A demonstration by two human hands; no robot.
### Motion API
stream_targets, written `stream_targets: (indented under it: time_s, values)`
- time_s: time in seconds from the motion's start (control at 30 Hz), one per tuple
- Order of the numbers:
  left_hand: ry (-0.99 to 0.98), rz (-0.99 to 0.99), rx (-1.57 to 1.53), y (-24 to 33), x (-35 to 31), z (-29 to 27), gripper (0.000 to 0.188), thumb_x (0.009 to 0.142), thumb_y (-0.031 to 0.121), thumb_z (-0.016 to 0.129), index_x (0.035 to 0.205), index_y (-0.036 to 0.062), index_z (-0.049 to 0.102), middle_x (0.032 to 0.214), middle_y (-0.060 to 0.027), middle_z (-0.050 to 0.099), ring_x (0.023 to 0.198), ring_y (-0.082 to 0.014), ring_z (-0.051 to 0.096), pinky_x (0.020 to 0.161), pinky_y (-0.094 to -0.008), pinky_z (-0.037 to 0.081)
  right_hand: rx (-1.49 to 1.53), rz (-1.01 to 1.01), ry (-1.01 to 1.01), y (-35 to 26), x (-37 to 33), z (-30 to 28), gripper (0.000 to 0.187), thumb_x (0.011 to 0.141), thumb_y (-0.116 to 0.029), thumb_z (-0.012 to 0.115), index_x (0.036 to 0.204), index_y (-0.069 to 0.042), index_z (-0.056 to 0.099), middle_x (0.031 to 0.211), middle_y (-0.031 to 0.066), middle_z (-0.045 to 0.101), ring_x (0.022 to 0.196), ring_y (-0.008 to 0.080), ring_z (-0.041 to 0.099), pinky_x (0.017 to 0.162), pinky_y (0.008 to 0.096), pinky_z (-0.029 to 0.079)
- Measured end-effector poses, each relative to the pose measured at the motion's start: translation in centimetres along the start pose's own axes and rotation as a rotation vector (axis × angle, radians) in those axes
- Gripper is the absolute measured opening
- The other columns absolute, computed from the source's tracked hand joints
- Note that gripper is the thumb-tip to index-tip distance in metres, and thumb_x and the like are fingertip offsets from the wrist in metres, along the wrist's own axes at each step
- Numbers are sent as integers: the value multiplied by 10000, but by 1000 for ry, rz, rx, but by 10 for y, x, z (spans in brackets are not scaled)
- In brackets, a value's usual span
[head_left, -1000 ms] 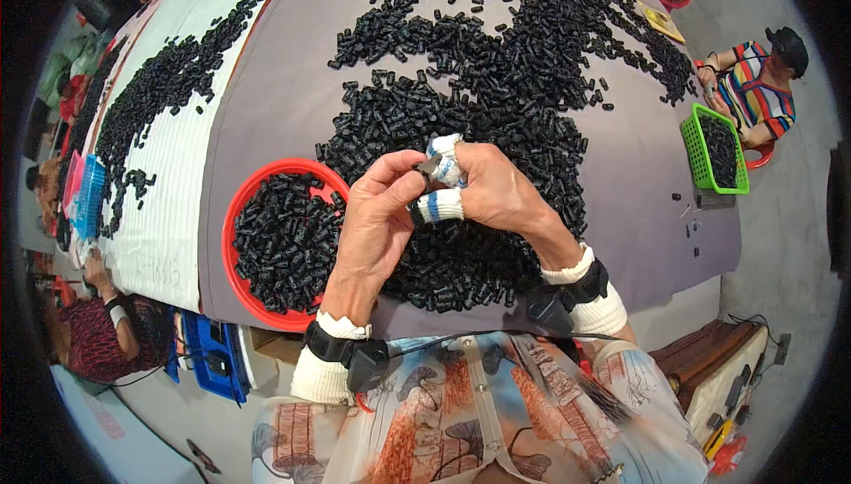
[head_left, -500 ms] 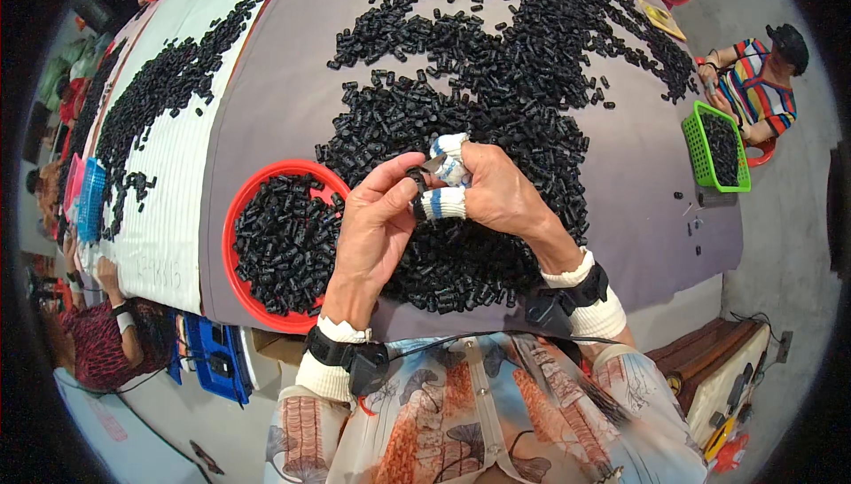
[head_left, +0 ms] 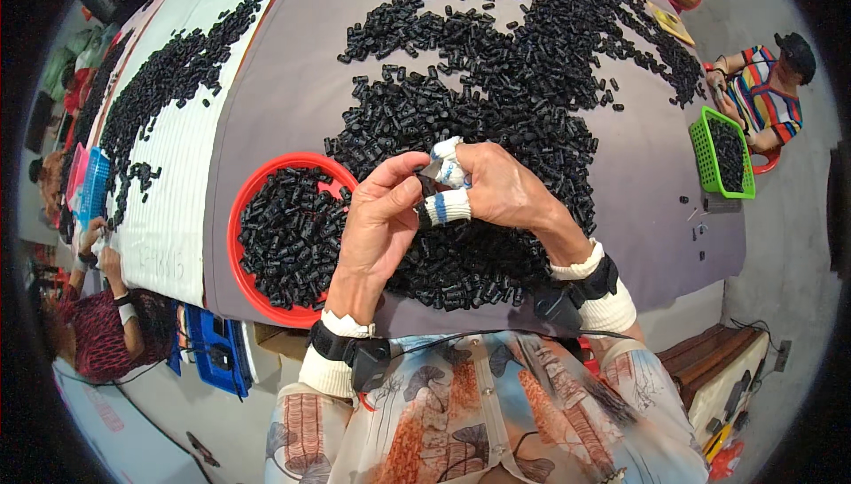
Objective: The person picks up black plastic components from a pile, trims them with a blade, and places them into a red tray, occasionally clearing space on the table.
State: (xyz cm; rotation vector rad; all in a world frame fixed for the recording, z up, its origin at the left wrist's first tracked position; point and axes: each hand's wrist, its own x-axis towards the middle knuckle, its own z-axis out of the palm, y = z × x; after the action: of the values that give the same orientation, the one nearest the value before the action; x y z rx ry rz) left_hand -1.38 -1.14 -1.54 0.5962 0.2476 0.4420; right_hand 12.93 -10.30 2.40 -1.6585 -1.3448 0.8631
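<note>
My left hand (head_left: 377, 227) is closed, pinching a small black cylindrical piece (head_left: 425, 188) between thumb and fingertips. My right hand (head_left: 510, 190) meets it at the fingertips, with white, blue-striped knit covers on its thumb and a finger. A small metal blade (head_left: 431, 170) shows at the right hand's fingertips, against the black piece; its handle is hidden in the hand. Beneath both hands spreads a large heap of similar black pieces (head_left: 479, 125). Beside my left hand stands a round red basin (head_left: 234, 240) holding many more of them.
A green basket (head_left: 703, 158) of black pieces stands at the table's right edge, by a person in a striped top (head_left: 769, 89). On the left, a white-covered table (head_left: 168, 249) bears more pieces and a blue basket (head_left: 94, 184). Other people sit around the tables.
The view has shifted slightly. Both hands stay together at the black piece; the blade's tip, plainer before, is now partly hidden between the fingers.
</note>
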Motion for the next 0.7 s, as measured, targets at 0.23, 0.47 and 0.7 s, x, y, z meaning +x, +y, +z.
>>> stream_targets:
  time_s: [0.23, 0.47, 0.7]
  values:
    - [-11, -29, -2, 2, 0, -1, 256, 823, 45, 586, 1072, -4, 556, 985, -83, 600, 889, -156, 577, 817, -295, 463, -15, 9, -35, -5, 0, 0, 384, 666, -316, 699, 765, 21, 545, 664, 136, 573, 595, 254, 558, 571, 356, 427]
    - [30, -10, 45, 1, 3, -9, 244, 810, 22, 594, 1049, -23, 570, 944, -69, 604, 856, -128, 571, 792, -266, 470, -72, -56, -35, 0, 2, 5, 369, 685, -310, 689, 763, 22, 545, 654, 139, 572, 590, 253, 562, 563, 360, 425]
    - [-10, -18, 3, 5, 1, 1, 246, 809, 27, 595, 1048, -22, 565, 944, -78, 607, 846, -137, 583, 770, -268, 480, 85, -17, -8, 4, -1, 2, 361, 679, -313, 712, 751, 2, 550, 620, 86, 551, 556, 170, 513, 530, 317, 409]
